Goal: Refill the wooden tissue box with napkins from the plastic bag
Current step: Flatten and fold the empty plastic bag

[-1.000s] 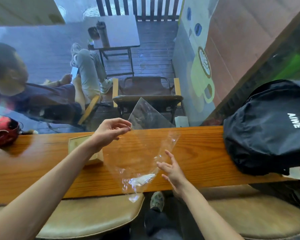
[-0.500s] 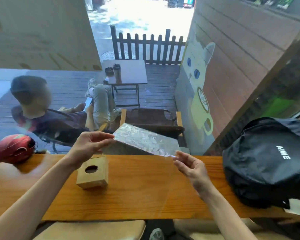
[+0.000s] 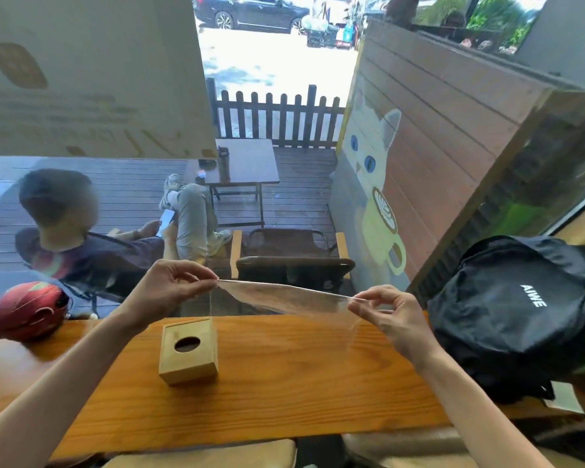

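Clear, empty-looking plastic bag (image 3: pixel 284 297) stretched flat above square light-wood tissue box (image 3: pixel 188 354), corners pinched by left hand (image 3: pixel 168 288) and right hand (image 3: pixel 387 314).

Plastic bag (image 3: pixel 284 296): hung limp a second ago, now stretched flat and edge-on above the counter.
Left hand (image 3: pixel 169 289): moved out leftward, pinching one end.
Right hand (image 3: pixel 384 312): was open below, now raised, pinching the other end.

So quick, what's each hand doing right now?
Left hand: pinching one end of the clear plastic bag.
Right hand: pinching the bag's other end, stretched above the wooden tissue box.
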